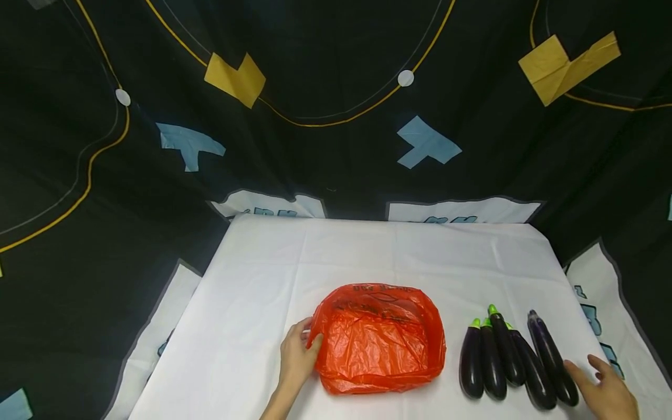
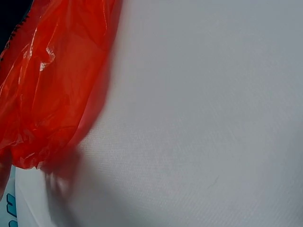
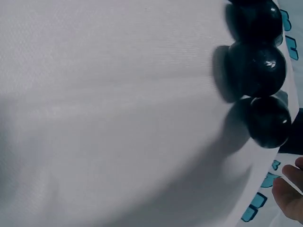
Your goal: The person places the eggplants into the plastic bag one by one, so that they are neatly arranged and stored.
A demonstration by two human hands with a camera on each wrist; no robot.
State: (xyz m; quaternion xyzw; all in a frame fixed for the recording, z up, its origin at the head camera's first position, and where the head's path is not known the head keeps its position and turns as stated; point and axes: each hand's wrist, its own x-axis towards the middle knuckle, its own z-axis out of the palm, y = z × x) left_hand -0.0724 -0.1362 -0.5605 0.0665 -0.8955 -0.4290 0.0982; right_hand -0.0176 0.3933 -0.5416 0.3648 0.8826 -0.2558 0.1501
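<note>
Nearest, to the right of the red plastic bag, the right hand is loosely spread and holds nothing, its fingers close beside the outermost eggplant. At the bag's left edge the left hand pinches the rim, thumb over the near side. The bag should be very light, limp and slick, apt to slide or cave in, so its rim seems the place to hold. Five eggplants lie right of the bag, stem ends away from the person. They look firm, smooth and glossy, probably fairly heavy, inclined to roll or slip; a grip round the thick middle seems safest, as the skin could bruise. Crowded together, they leave little finger room between. Under and beyond the bag spreads a creased white cloth; far behind the bag hangs a dark curtain.
</note>
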